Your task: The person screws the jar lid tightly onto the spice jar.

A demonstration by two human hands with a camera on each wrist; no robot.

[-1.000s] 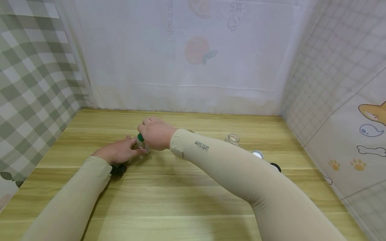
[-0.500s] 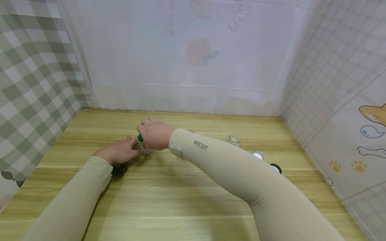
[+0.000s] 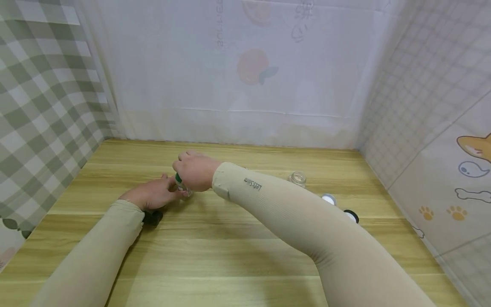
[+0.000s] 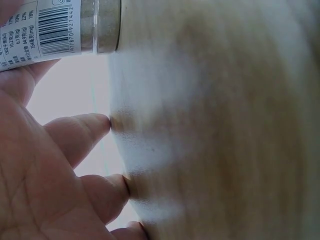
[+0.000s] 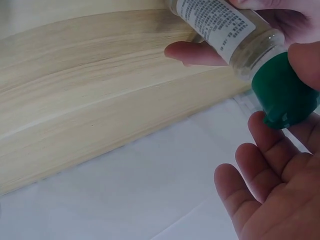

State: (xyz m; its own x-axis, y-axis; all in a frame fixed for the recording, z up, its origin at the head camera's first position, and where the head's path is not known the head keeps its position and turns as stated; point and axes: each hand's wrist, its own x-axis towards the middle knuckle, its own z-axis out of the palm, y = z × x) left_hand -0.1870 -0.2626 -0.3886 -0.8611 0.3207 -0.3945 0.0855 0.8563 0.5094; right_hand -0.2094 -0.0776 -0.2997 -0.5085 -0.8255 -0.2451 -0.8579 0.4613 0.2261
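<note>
Wood-grain tabletop (image 3: 215,264) bears, well left of the glass jar (image 3: 297,178), a green-capped seasoning bottle (image 5: 217,27), your left hand (image 3: 155,195) gripping its body, your right hand (image 3: 197,171) pinching its cap (image 5: 280,92), apparently for turning, which next calls for steady bracing.

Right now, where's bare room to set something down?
Bare: table between left sleeve and right sleeve; also between checked cloth and left hand. Crowded: around bottle and right hand; beyond right sleeve, jar, pale disc, black-rimmed disc.

This looks like a makeshift curtained-off workspace, with checked cloth (image 3: 42,85) and a fruit-printed sheet (image 3: 184,76) bordering a wood-grain table (image 3: 215,256).
</note>
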